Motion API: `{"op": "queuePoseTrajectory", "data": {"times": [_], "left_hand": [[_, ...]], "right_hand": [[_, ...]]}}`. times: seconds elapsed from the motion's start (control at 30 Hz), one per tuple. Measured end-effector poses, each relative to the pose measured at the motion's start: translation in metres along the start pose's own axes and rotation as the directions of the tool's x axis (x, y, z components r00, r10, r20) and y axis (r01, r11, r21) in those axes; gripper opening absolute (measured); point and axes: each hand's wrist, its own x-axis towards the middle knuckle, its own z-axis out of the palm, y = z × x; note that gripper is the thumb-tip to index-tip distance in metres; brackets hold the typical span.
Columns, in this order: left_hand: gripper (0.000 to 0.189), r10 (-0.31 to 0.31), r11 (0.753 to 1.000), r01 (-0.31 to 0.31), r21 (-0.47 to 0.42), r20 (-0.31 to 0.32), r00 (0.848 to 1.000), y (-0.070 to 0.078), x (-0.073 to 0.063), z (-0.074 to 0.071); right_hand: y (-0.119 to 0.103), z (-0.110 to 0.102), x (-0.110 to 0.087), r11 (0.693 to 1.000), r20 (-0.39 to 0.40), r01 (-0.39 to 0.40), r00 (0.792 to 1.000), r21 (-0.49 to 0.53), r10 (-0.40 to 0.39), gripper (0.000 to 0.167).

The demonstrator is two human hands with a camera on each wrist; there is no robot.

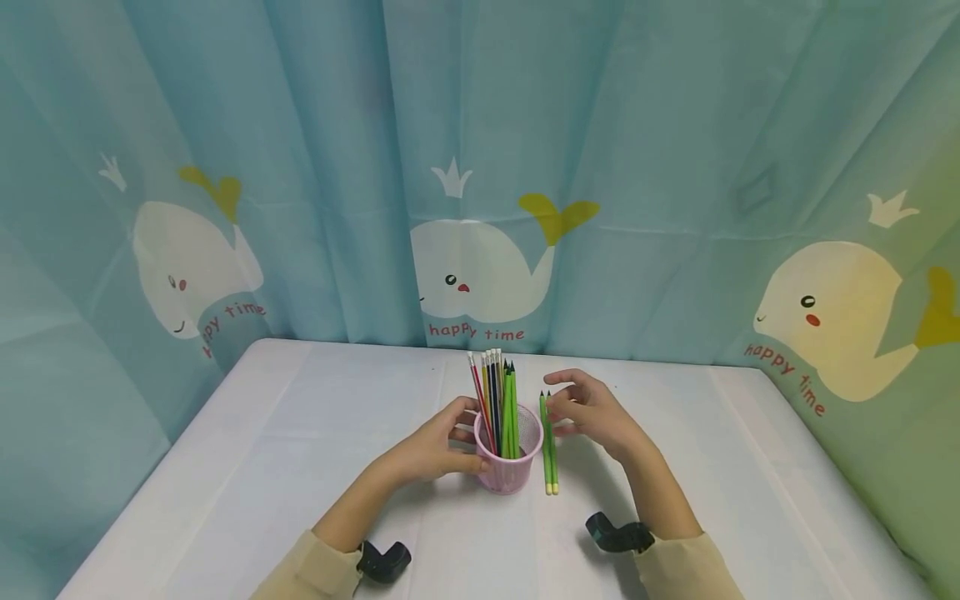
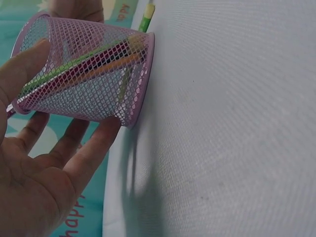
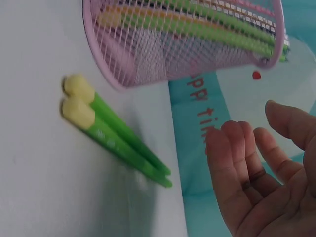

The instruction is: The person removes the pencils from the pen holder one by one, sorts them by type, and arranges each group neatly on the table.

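Observation:
A pink mesh pencil cup (image 1: 506, 477) stands upright on the table, holding several pencils. Green pencils (image 1: 511, 417) point tip-up on its right side; dark, red and yellow pencils (image 1: 492, 400) with white upper ends lean left. My left hand (image 1: 433, 448) holds the cup from the left, thumb at the front and fingers around the far side. Right of the cup, two green pencils (image 3: 121, 140) with pale yellow ends lie side by side on the table. Over their dark tips hovers my right hand (image 1: 596, 417), fingers loosely bent and holding nothing; in the right wrist view it is apart from them.
The white-covered table (image 1: 322, 467) extends to both sides of the cup. Behind it hangs a blue curtain (image 1: 337, 167) printed with whales. Each wrist wears a black strap-like device, the left one (image 1: 385, 563) and the right one (image 1: 618, 533) both close above the tabletop.

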Motion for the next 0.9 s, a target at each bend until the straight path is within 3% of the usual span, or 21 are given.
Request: {"op": "queuePoseTrajectory", "data": {"times": [0.57, 0.9], "left_hand": [[0.071, 0.000, 1.000, 0.000, -0.003, 0.007, 1.000, 0.001, -0.001, -0.001], [0.071, -0.019, 1.000, 0.019, 0.006, 0.000, 1.000, 0.000, -0.001, -0.001]], "right_hand": [[-0.011, 0.031, -0.002, 0.980, 0.092, 0.169, 0.983, -0.104, -0.159, 0.033], [-0.011, 0.036, -0.002, 0.974, 0.094, 0.194, 0.979, -0.121, -0.183, 0.027]]}}
